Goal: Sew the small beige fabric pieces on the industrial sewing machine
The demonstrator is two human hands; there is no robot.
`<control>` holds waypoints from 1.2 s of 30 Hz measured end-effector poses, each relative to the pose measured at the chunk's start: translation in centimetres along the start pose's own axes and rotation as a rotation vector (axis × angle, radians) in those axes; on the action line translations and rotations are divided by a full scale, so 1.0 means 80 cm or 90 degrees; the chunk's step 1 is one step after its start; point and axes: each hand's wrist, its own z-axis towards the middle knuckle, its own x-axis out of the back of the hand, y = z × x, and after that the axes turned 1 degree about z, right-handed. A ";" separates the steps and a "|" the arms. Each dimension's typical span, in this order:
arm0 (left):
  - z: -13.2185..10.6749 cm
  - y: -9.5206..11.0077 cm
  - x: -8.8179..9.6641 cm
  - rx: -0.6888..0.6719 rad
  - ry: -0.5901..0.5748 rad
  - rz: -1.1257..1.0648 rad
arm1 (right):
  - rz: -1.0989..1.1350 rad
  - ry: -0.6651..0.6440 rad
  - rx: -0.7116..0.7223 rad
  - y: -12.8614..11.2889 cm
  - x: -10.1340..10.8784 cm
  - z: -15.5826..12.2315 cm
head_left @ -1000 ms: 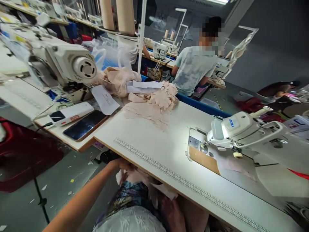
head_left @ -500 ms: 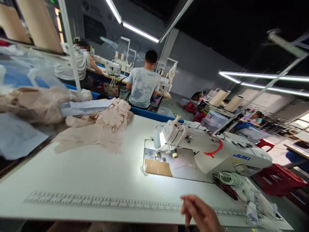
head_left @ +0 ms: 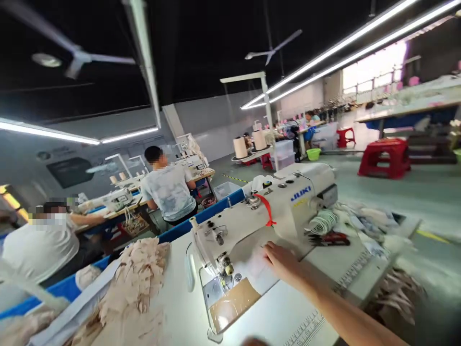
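white sewing mach. nr r hand

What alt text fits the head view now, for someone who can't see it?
A person's right hand is at a pale cloth beside a white sewing machine; whether it grips it is unclear. Beige fabric is heaped left of the machine, with snips and coiled cord on its right. Beyond, a co-worker sits facing away.

Far: plain grey wall under black ceiling. Upper right: long white tube lights, lit. Far right: bright, washed-out window. Near left: white three-bladed ceiling fan. Right: red plastic stool, smooth grey-green floor.
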 end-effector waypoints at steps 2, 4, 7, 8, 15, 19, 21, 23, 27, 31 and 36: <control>0.030 -0.006 -0.032 -0.002 0.006 0.026 | 0.003 -0.001 -0.005 0.002 0.008 -0.006; 0.068 -0.019 -0.059 0.004 0.115 0.076 | 0.001 0.004 -0.009 0.004 0.017 -0.009; 0.125 -0.042 -0.079 0.005 0.220 0.198 | -0.005 0.007 -0.006 0.006 0.029 -0.010; 0.140 -0.048 -0.079 0.013 0.223 0.239 | -0.006 0.004 -0.004 0.007 0.031 -0.010; 0.172 -0.065 -0.065 0.104 0.257 0.289 | 0.013 0.005 0.001 0.015 0.028 -0.003; 0.169 -0.064 -0.063 0.075 0.280 0.217 | 0.042 0.021 0.007 0.017 0.032 -0.001; 0.171 -0.059 -0.061 0.067 0.278 0.183 | 0.053 0.023 0.013 0.017 0.035 -0.002; 0.172 -0.050 -0.059 0.052 0.283 0.160 | 0.054 0.015 0.015 0.017 0.036 -0.003; 0.165 -0.030 -0.058 0.088 0.287 0.125 | 0.026 -0.016 0.012 0.018 0.035 -0.008; 0.122 -0.022 -0.047 0.176 0.228 0.010 | 0.006 -0.015 0.013 0.020 0.033 -0.010; 0.028 -0.037 0.012 0.294 0.136 0.003 | 0.015 -0.015 0.021 0.020 0.028 -0.006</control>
